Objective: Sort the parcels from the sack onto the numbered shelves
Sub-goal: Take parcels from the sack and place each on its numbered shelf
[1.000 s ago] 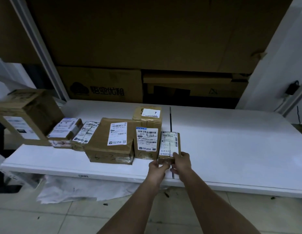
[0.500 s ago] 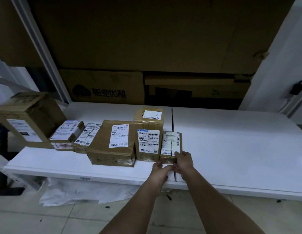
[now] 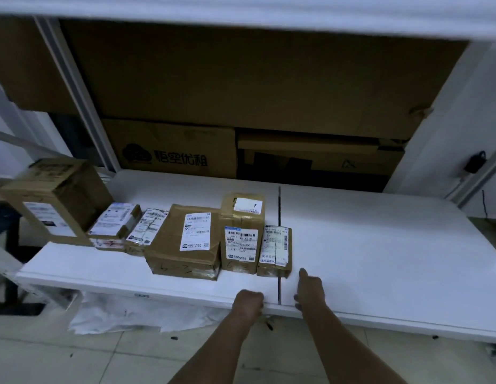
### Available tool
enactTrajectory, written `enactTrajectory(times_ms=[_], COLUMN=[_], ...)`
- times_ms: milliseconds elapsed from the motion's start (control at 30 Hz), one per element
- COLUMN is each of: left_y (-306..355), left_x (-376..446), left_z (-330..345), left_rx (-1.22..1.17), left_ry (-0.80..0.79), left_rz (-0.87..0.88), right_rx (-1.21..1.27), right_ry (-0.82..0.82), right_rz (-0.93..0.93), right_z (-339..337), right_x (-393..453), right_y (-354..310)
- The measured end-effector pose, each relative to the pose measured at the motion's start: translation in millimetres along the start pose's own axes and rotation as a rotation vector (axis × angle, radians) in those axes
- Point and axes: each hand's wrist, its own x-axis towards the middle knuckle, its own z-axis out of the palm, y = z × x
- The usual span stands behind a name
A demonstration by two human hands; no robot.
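A small brown parcel (image 3: 274,250) with a white label lies on the white shelf (image 3: 380,259), at the right end of a row of parcels. To its left stand a taller labelled box (image 3: 241,239), a wide flat box (image 3: 186,242) and two small parcels (image 3: 114,223) (image 3: 147,228). My left hand (image 3: 248,302) hovers over the shelf's front edge with fingers curled, holding nothing. My right hand (image 3: 309,286) is just right of the small parcel, apart from it, fingers loosely extended and empty.
A large box (image 3: 55,195) stands at the shelf's left end. Big cardboard sheets and a printed carton (image 3: 169,151) line the back. A white sack (image 3: 136,314) lies on the tiled floor under the shelf. The shelf's right half holds bare white surface.
Both hands let go of the small parcel and drew back toward the shelf's front edge. The parcel stays in the row. The camera rose slightly.
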Motion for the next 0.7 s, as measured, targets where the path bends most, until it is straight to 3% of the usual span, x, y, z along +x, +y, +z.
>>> enactTrajectory(times_ms=[167, 367, 700], left_y=[49.8, 129.8, 249.2], left_x=[-74.6, -185.0, -391.2], left_z=[-22.1, -38.8, -7.7], left_rx=[0.017, 0.098, 0.291], left_ry=[-0.023, -0.012, -0.167], left_rz=[-0.077, -0.077, -0.061], right_rx=[-0.073, -0.142, -0.046], right_ry=[-0.133, -0.198, -0.120], right_rz=[0.116, 0.089, 0.106], right_z=[-42.7, -97.7, -271.6], right_x=[-80.3, -194.6, -357.9], right_y=[-55.3, -140.0, -217.3])
